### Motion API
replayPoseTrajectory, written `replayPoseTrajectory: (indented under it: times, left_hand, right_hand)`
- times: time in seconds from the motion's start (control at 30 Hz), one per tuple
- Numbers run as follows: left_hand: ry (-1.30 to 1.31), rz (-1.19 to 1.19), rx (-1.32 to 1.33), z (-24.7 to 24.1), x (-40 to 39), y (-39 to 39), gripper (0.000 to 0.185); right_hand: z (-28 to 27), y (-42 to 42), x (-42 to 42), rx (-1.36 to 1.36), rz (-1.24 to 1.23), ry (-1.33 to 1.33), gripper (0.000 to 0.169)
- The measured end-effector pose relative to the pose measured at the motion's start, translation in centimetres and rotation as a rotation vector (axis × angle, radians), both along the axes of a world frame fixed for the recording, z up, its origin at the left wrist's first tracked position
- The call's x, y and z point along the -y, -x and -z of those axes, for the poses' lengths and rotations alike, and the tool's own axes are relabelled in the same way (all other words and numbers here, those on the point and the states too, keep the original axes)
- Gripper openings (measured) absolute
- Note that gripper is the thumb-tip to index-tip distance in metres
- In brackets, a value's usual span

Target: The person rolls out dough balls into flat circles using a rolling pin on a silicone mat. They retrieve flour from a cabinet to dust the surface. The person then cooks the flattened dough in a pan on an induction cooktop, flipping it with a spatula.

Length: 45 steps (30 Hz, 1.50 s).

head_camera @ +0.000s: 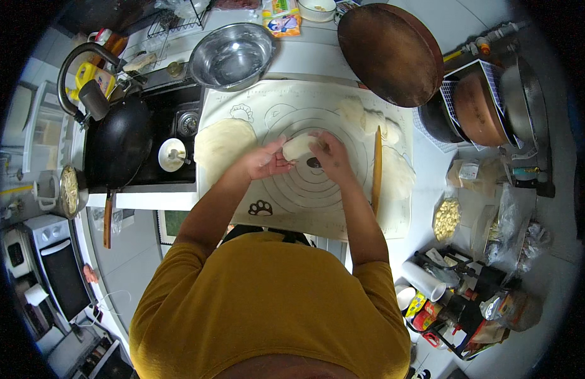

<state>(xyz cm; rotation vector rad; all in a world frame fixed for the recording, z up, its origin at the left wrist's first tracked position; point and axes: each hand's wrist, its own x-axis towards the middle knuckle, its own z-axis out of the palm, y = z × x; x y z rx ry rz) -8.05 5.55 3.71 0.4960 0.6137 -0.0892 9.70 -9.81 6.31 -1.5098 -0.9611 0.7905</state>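
A small flattened piece of dough (298, 147) is between my hands, above the printed circles of a pastry mat (302, 215). My right hand (334, 156) pinches its right edge with thumb and fingers. My left hand (269, 161) has its fingers spread at the dough's left edge, palm turned partly up. Left of it lies a large flat sheet of dough (224, 142). On the right side of the mat, a wooden rolling pin (377, 170) lies lengthwise beside another dough sheet (396, 175). Several dough lumps (368, 118) sit behind the pin.
A steel bowl (233, 57) stands behind the mat, and a large round brown pan (392, 54) overhangs its back right corner. To the left, a sink (169, 97) holds a black wok (122, 142) and a white bowl with a utensil (171, 154). Peeled garlic cloves (447, 219) lie at right.
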Motion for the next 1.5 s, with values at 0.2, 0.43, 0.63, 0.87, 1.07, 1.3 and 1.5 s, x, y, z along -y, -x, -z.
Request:
replayPoseTrajectory:
  times: [0.2, 0.43, 0.63, 0.87, 1.07, 1.3, 1.5]
  left_hand:
    - [-0.500, -0.303, -0.032, 0.0, 1.2, 0.0, 0.028]
    - [-1.070, -0.317, 0.174, -1.6, 2.0, 0.6, 0.038]
    - [-0.507, -0.323, 0.112, -3.4, 1.3, 0.2, 0.029]
    - [-0.618, -0.439, 0.282, -1.2, 3.1, -0.5, 0.018]
    - [-1.620, -0.074, 0.336, -3.7, 4.0, 0.0, 0.028]
    - [-2.031, 0.152, 0.455, -3.2, 4.1, 0.4, 0.043]
    - [-1.713, 0.070, 0.306, -1.9, 3.6, -1.4, 0.065]
  right_hand:
    - [-1.6, -0.3, 0.5, -0.066, 0.280, 0.143, 0.017]
    - [-2.0, 0.5, 0.2, -0.830, 0.368, 0.207, 0.036]
    - [-1.4, 1.3, 1.5, -0.126, 0.061, 0.150, 0.042]
    - [-1.9, 1.7, 0.8, -0.742, 0.279, 0.264, 0.031]
    - [0.1, 7.0, 0.4, -0.422, -0.056, -0.123, 0.041]
    - [0.8, 8.8, 0.2, -1.444, 0.149, -0.044, 0.050]
    - [-0.6, 4.8, -1.3, -0.736, 0.178, 0.094, 0.054]
